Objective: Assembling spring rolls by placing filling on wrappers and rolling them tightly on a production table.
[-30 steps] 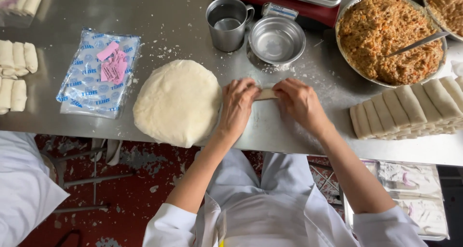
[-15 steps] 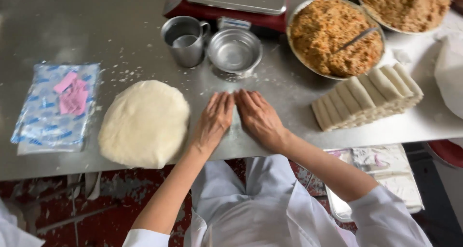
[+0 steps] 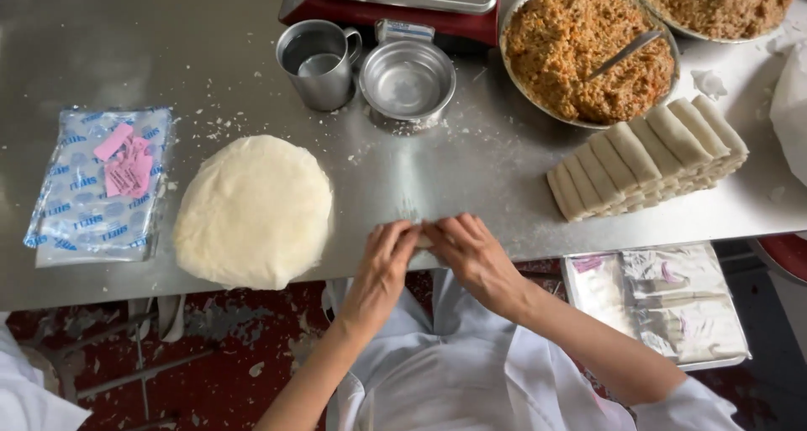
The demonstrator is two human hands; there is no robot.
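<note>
Two hands meet at the near edge of the steel table (image 3: 471, 170): your left hand (image 3: 382, 267) and right hand (image 3: 472, 259) lie palm-down, fingertips turned inward and touching, forearms angling in from your white-sleeved body. Between the fingers sits a small pale roll (image 3: 423, 232) (mostly hidden, only a sliver shows), pressed against the tabletop by both hands with curled fingers closing over it. Just left of your left hand lies a round stack of pale wrappers (image 3: 254, 210), and further left a clear plastic packet (image 3: 99, 187) with pink slips. Beyond your hands stand a metal mug (image 3: 318, 65) and an empty steel bowl (image 3: 408, 79). Finished rolls (image 3: 647, 158) lie stacked to the right, beside a bowl of browned filling (image 3: 588, 48).
</note>
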